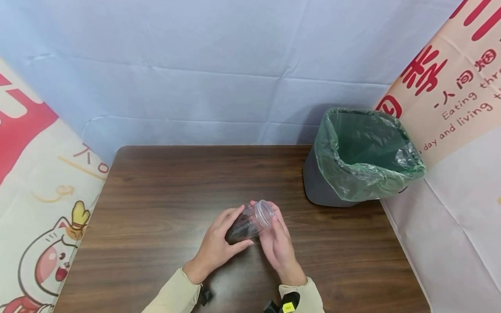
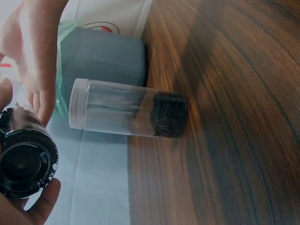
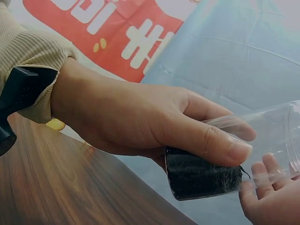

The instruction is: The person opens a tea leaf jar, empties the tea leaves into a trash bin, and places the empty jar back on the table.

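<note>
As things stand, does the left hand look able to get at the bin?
Probably not directly: the left hand grips the jar, and in the head view the right hand, at the jar's mouth, lies between it and the bin. The bin itself is open.

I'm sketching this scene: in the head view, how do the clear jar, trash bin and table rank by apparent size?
1. Wood-grain table
2. Green-lined trash bin
3. Clear jar, partly covered
</note>
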`<action>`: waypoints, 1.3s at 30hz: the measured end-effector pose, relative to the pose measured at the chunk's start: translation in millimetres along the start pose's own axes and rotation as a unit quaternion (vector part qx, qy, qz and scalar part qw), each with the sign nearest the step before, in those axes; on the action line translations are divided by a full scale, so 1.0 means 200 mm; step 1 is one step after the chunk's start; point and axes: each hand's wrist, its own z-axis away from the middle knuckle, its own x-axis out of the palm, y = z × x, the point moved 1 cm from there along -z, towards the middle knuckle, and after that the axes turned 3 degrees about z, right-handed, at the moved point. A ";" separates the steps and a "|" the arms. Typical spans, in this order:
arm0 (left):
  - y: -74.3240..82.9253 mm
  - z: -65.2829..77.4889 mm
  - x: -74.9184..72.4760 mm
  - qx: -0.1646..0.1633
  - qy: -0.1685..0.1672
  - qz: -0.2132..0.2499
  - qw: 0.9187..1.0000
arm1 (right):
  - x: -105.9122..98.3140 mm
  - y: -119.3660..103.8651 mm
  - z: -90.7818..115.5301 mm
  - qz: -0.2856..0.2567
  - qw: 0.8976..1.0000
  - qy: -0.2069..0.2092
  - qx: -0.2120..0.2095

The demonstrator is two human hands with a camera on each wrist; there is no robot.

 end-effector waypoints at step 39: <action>0.00 0.01 0.02 -0.012 -0.010 0.003 1.000 | -0.02 0.03 0.00 0.020 0.998 0.056 0.005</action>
